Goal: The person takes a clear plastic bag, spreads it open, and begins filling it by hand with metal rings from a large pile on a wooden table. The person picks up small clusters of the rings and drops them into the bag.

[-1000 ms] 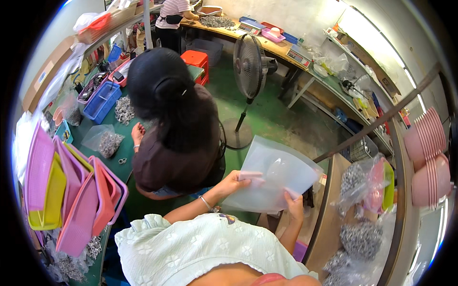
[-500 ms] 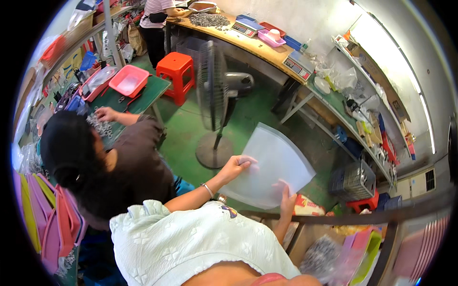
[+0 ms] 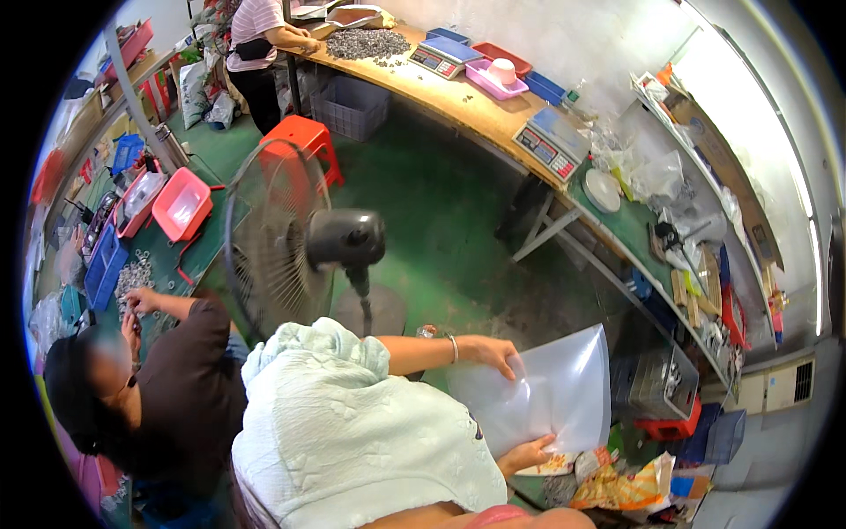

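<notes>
Thing in hand: translucent plastic sheet (image 3: 573, 388), approx. rectangular, poss. a flat bag; can't tell if one layer or more. Held out in front of pale green top (image 3: 370, 432), over the floor, L of grey crate (image 3: 636, 388), just above crumpled yellow pkg (image 3: 621, 485).

L hand (image 3: 490, 354), w/ bracelet (image 3: 454, 349): fingers bent at sheet's upper-L edge, touching; can't tell if pinched firm or only resting. R hand (image 3: 527, 453): grasping lower edge, thumb on near face; fingers behind partly hidden.

Handling (my read): v. light, thin, floppy; bows betw. the hands, shine marks a soft bulge mid-sheet. Prob. slick, layers (if any) apt to cling. Won't shatter, but creases easily. Best hold: thumb + fingertips at opp. edges or corners, light tension; avoid bunching the middle. Fan (image 3: 278, 238) nearby—a draught could lift the free R edge.
</notes>
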